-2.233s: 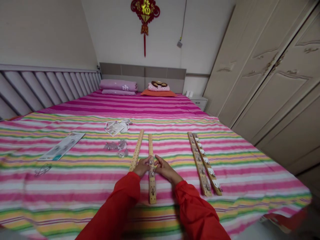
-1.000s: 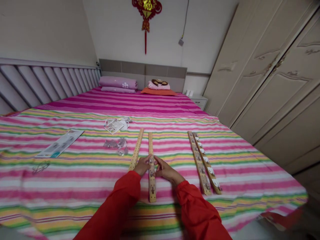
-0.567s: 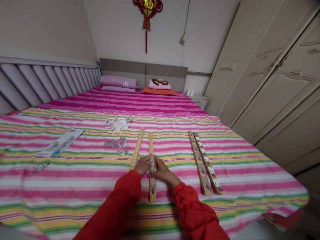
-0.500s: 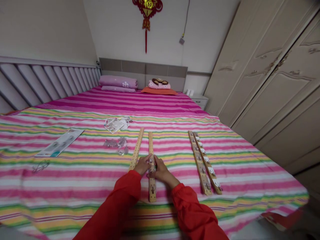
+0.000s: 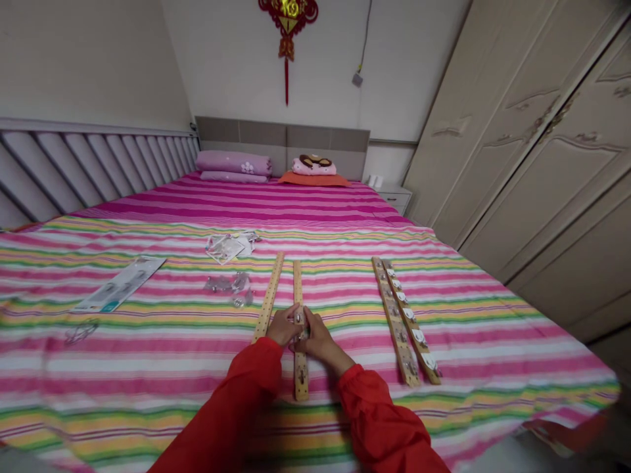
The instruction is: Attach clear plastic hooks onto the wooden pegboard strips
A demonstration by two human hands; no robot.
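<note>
A narrow wooden strip [image 5: 298, 282] with rows of small holes lies lengthwise in front of me on the striped bedspread. Clear hooks with metal parts sit along its near half; one hook [image 5: 298, 318] is between my thumbs and another [image 5: 302, 375] is closer to me. My left hand [image 5: 284, 326] holds the strip and hook from the left, fingers closed. From the right, my right hand [image 5: 318, 336] closes on the same spot, its fingertips partly hidden. Just left of my hands lies a second holed wooden strip [image 5: 270, 295], with no hooks on it.
Two strips fitted with hooks, one with clear hooks [image 5: 392, 309] and one with white hooks [image 5: 410, 314], lie to the right. On the left are loose clear hooks [image 5: 240, 282], wrappers [image 5: 227, 247], a hook package [image 5: 121, 284] and thin wire loops [image 5: 81, 330].
Both hands stay at the same hook on the strip, with only slight finger movement. The view has shifted a little.
</note>
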